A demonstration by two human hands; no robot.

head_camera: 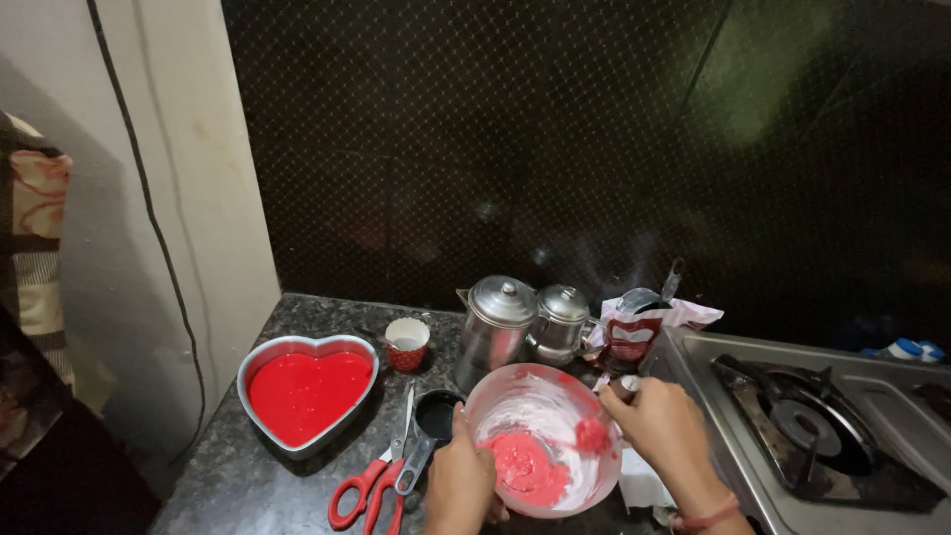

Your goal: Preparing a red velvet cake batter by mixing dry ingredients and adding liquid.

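My left hand (464,479) grips the near-left rim of a clear mixing bowl (515,401) smeared with pink-red batter, a lump of batter lying at its bottom. My right hand (666,424) holds a utensil (595,433) whose batter-coated end rests against the bowl's right inner wall. To the left on the dark stone counter sits a heart-shaped metal pan (308,390) filled with smooth red batter.
Red-handled scissors (371,487) and a small black measuring cup (436,414) lie between pan and bowl. A red dotted paper cup (406,343), two steel lidded pots (524,323), an opened red-white pouch (642,327) stand behind. A gas stove (812,421) is at right.
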